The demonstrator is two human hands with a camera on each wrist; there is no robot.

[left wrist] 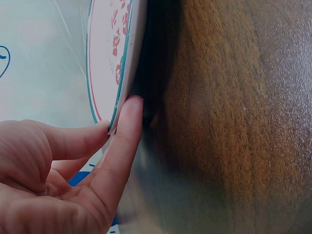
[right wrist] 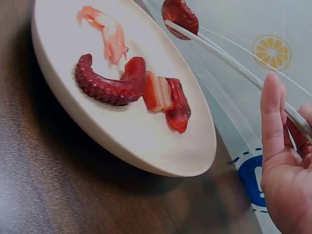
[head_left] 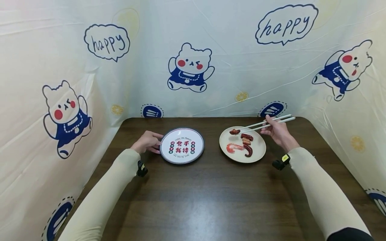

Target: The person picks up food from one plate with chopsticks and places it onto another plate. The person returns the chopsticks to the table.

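My left hand [head_left: 147, 142] pinches the rim of a round white plate [head_left: 182, 133] with a blue edge and red lettering. In the left wrist view the thumb lies on the top of the rim and a finger is under it. On the other side, my right hand [head_left: 280, 134] grips white chopsticks [right wrist: 219, 51]. Their tips hold a glossy dark-red food piece [right wrist: 180, 18] over the far left part of a cream plate [right wrist: 161, 151]. On this plate lie a shrimp [right wrist: 109, 39], an octopus tentacle [right wrist: 109, 90], a layered pork slice [right wrist: 158, 92] and another dark-red piece [right wrist: 178, 105].
Both plates are at the far half of a dark wooden table [head_left: 193, 194]. A pale printed curtain [head_left: 229, 73] encloses the table at the back and sides. Each wrist wears a small black camera, such as the right camera [head_left: 280, 163].
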